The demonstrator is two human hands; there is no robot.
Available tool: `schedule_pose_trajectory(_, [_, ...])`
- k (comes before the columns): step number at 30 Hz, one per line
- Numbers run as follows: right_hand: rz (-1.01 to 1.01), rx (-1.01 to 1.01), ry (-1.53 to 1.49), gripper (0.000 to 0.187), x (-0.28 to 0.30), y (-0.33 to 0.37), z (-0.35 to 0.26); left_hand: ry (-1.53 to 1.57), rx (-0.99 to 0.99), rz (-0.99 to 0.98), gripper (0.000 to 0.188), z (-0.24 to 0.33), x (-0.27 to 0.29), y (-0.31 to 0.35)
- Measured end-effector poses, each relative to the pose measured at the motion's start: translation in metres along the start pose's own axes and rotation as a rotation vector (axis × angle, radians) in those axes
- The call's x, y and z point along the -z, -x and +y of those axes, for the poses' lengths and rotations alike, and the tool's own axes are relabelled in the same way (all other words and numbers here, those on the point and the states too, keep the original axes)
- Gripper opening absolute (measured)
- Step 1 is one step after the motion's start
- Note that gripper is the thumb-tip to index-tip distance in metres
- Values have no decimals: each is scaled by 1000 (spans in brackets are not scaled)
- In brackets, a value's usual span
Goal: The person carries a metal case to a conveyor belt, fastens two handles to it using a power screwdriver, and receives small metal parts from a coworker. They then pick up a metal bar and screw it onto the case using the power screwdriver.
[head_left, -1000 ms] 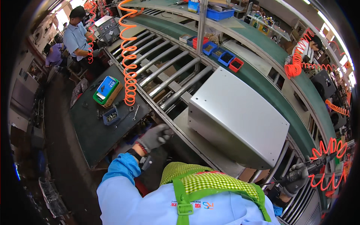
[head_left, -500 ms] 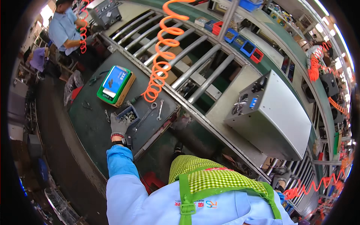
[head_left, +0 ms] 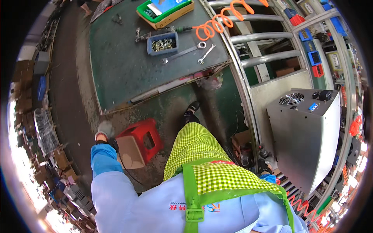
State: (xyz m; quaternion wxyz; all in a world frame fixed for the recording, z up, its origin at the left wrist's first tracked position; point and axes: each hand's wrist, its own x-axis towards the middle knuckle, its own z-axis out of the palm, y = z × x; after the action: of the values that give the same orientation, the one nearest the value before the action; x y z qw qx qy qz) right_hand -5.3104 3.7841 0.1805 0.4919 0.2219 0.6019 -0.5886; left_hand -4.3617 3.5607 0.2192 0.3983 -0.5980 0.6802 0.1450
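Note:
My left hand (head_left: 105, 128), in a grey glove, hangs beside the red stool (head_left: 149, 141), away from the table. Motion smears its fingers, and no held thing shows. Down by the roller line's frame is my right hand (head_left: 265, 166), partly hidden and dark against clutter; its fingers do not show clearly. It is nearest to the large grey metal cabinet (head_left: 301, 136), which has a round fan grille on top. On the table (head_left: 120, 66) lie a blue bin of small metal fasteners (head_left: 163, 45), a large wrench (head_left: 182, 53) and a smaller wrench (head_left: 206, 54).
Behind the bin sits a green tray (head_left: 167, 14) on a cardboard box. An orange coiled air hose (head_left: 221, 24) runs to a tool on the table. Metal rollers (head_left: 268, 37) and small parts bins (head_left: 314, 58) stand to the right. A cardboard piece (head_left: 130, 152) leans on the stool.
My left hand has left the blue bin and come back toward me, down beside the stool. My view has turned, bringing the stool into sight. My right hand has shifted toward the line's near frame.

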Motion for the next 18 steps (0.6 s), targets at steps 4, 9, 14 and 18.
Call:
schedule_pose_trajectory(4, [-36,-19,41,21,9,-23,-11,558,479,-168,40,44,-94,77])
schedule_pose_trajectory(9, [-60,-17,99,20,0,-45,-18,492,287,-317,35,135,-119,68])
schedule_pose_trajectory(14, [-86,27,90,20,-39,-62,-3,427,147,-350,55,143,-153,-21])
schedule_pose_trajectory(18, [135,138,255,19,-62,-68,18,483,329,-516,79,105,-185,-106])
